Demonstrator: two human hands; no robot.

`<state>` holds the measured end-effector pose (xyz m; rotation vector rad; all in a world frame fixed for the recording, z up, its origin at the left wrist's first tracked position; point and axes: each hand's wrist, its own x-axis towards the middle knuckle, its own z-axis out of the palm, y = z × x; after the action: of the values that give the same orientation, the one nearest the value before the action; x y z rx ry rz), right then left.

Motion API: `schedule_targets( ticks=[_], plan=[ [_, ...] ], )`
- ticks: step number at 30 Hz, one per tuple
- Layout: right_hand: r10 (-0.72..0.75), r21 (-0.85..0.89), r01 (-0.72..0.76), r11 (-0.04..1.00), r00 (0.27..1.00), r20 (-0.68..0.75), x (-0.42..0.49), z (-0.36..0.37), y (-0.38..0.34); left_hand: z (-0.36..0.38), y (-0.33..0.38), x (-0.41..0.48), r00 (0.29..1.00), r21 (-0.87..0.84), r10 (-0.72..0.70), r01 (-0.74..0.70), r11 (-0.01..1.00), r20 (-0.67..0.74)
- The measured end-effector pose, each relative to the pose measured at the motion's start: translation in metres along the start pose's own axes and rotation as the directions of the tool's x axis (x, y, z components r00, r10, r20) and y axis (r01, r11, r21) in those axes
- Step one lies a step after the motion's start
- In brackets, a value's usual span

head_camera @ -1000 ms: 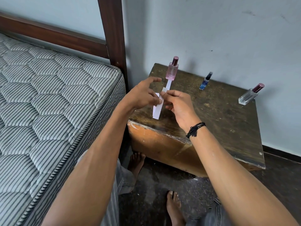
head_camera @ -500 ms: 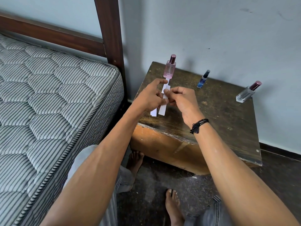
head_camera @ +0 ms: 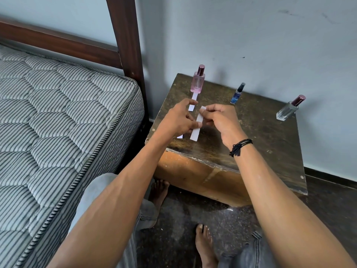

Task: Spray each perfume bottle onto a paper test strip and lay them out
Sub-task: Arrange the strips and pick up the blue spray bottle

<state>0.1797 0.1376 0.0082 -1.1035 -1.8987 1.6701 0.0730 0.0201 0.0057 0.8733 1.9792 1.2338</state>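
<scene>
Since half a second ago the two strips, then side by side between the fingers, have been drawn apart. The right hand [head_camera: 220, 120] pinches the top end of one paper strip [head_camera: 196, 130] between thumb and forefinger, so the strip slants down and leftward above the table [head_camera: 257, 140]. A fingertip of the left hand [head_camera: 178, 121] meets its left edge at mid-length. The second strip [head_camera: 193, 103] shows only as a short length just below the pink bottle [head_camera: 198, 82] and a small white corner under the heel of the left hand. Everything between is covered, so I cannot tell whether those curled fingers grip it or merely hover, nor whether both scraps are one piece. Both strips are plain white, thin and narrow. The pink bottle is flat-sided glass with a rosy metallic cap. To its right stand a slim blue bottle [head_camera: 236, 94] with a dark cap and, well apart near the wall [head_camera: 251, 35], a clear bottle [head_camera: 287, 111] of square glass with a maroon cap, which appears to lean in the wide lens. The tabletop is dark, scuffed wood with a paler, chipped front edge. A black cord bracelet [head_camera: 240, 147] circles the right wrist. On the left lie a quilted, striped mattress [head_camera: 58, 113] and a dark wooden bedpost [head_camera: 125, 35], and bare feet [head_camera: 204, 246] rest on the speckled floor [head_camera: 183, 229].
</scene>
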Motion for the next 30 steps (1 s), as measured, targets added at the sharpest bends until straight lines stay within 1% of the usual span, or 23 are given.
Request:
schedule_targets(
  ticks=[3, 7, 11, 13, 18, 25, 30],
  plan=[
    [0.006, -0.054, -0.01, 0.998, 0.998, -0.061, 0.007, -0.011, 0.003, 0.001, 0.0, -0.001, 1.0, 0.047, -0.014, 0.013, 0.999, 0.025],
    [0.043, -0.095, -0.051, 0.994, 0.996, -0.08, 0.011, -0.025, 0.009, 0.009, -0.001, -0.003, 0.999, 0.206, -0.006, -0.002, 0.979, 0.037],
    [0.064, -0.181, -0.079, 0.98, 0.994, -0.089, 0.014, -0.03, 0.018, 0.019, 0.0, -0.006, 0.998, 0.396, 0.04, -0.053, 0.917, 0.04],
    [0.056, -0.219, -0.076, 0.973, 0.994, -0.098, 0.015, -0.029, 0.021, 0.024, -0.001, -0.006, 0.997, 0.453, 0.054, -0.072, 0.888, 0.053],
    [0.019, -0.295, -0.057, 0.954, 0.991, -0.13, 0.021, -0.028, 0.028, 0.035, -0.003, -0.008, 0.992, 0.514, 0.075, -0.118, 0.849, 0.104],
    [-0.02, -0.4, -0.053, 0.915, 0.984, -0.177, 0.025, -0.024, 0.034, 0.042, -0.005, -0.007, 0.98, 0.579, 0.144, -0.196, 0.791, 0.135],
    [-0.054, -0.442, -0.033, 0.897, 0.982, -0.182, 0.024, -0.025, 0.035, 0.043, -0.006, -0.006, 0.978, 0.591, 0.151, -0.209, 0.779, 0.145]
  ],
)
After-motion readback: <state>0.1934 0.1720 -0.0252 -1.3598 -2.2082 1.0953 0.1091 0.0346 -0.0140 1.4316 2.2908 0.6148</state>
